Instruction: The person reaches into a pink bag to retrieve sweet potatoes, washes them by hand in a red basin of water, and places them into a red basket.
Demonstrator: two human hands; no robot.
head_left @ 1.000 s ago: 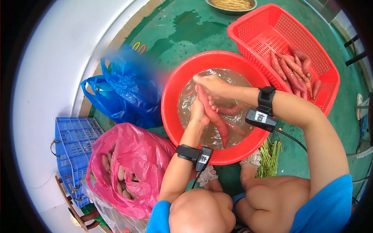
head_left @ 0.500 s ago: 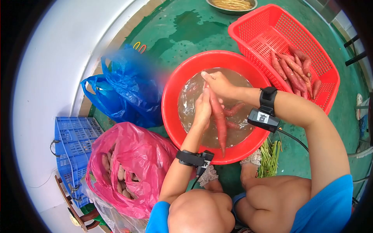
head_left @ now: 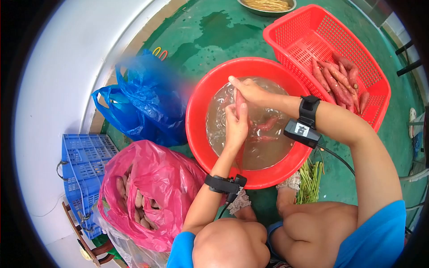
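Over the red basin (head_left: 196,147), both hands are closed around one long red sweet potato (head_left: 239,99). My right hand (head_left: 252,92) grips its upper end, with the thumb pointing up and left. Lower down, my left hand (head_left: 237,127) wraps it and covers much of its length; the thin lower tip shows beside my left wrist near the basin's front rim. Murky water (head_left: 268,156) fills the basin. Partly under the surface lie a curved sweet potato (head_left: 268,124) and another sweet potato (head_left: 262,139), to the right of my hands.
Right of the basin, a red perforated basket (head_left: 295,44) holds several sweet potatoes (head_left: 342,85). At left are a blue bag (head_left: 152,107), a pink bag (head_left: 178,178) of dull sweet potatoes and a blue crate (head_left: 85,161). Green stalks (head_left: 310,183) lie by my foot; a metal bowl (head_left: 268,12) stands behind.
The sweet potato has swung, its lower end moving left towards my left wrist. My left hand now covers more of it. My right hand has shifted slightly up and left.
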